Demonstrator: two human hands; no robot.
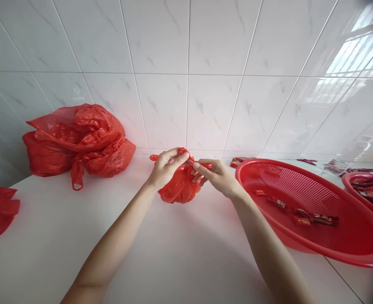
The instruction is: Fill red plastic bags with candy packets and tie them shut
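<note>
I'm pinching the red plastic bag point(177, 190), apparently by its handles, left hand point(165, 168) and right hand point(218, 176) fingers closed, ideally tensioning evenly.

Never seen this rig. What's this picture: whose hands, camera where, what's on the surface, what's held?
No machine here: one person works with bare hands. The single picture comes from a camera worn on that person's head, looking forward and down, so the forearms enter from the bottom.

The left hand and right hand both pinch the top of a small red bag; its contents are hidden.

On the white surface, a bulky red bundle sits to the left. To the right, a large red basket holds a few wrapped packets; another basket is cut off by the picture's edge.
</note>
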